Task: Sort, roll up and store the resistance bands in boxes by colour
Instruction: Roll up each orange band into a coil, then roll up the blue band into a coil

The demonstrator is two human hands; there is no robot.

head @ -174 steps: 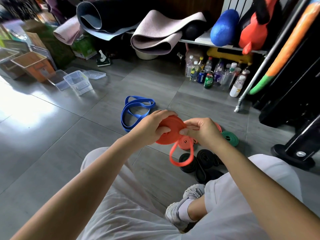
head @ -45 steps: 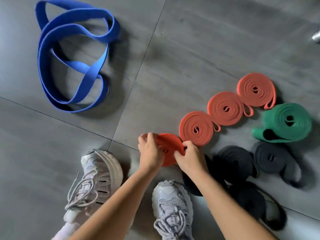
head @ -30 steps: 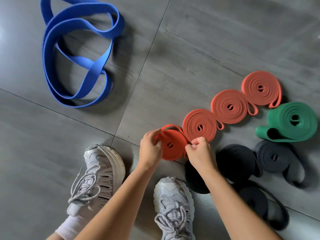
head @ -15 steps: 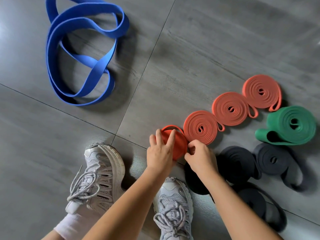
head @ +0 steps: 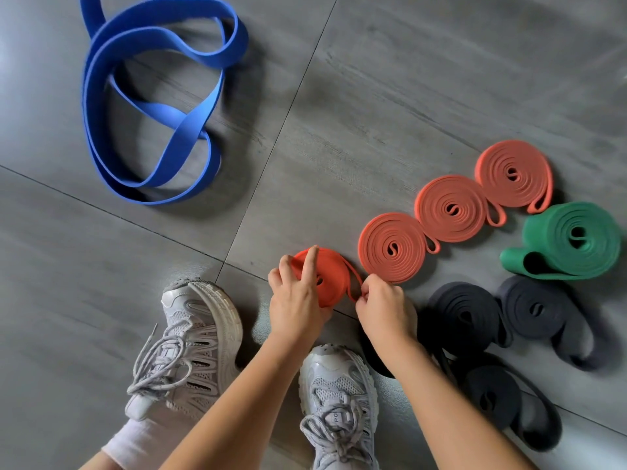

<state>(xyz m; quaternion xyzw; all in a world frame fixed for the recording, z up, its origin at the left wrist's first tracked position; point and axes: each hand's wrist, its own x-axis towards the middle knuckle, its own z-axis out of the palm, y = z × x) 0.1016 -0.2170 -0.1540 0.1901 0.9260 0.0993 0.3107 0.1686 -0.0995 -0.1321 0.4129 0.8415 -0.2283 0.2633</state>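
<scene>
A rolled orange band point(head: 330, 278) lies on the grey floor just ahead of my feet. My left hand point(head: 298, 300) rests on it with the fingers laid over the coil. My right hand point(head: 383, 308) pinches the band's loose end loop at the roll's right side. Three more orange rolls point(head: 392, 247) point(head: 451, 208) point(head: 512, 173) run in a diagonal row to the upper right. A green roll point(head: 573, 240) lies at the far right. Several black rolls point(head: 463, 312) point(head: 539, 308) point(head: 492, 398) sit below them. An unrolled blue band point(head: 152, 106) lies at the upper left.
My two white trainers point(head: 193, 340) point(head: 339, 398) stand on the floor at the bottom, close to the orange roll and the black rolls. Tile joints cross the grey floor point(head: 373, 79). No boxes are in this view.
Since 5.8 s ago the orange roll came down from mid-air to the floor beside the other orange rolls. Over the last second my left hand flattened onto it and my right hand took its end loop.
</scene>
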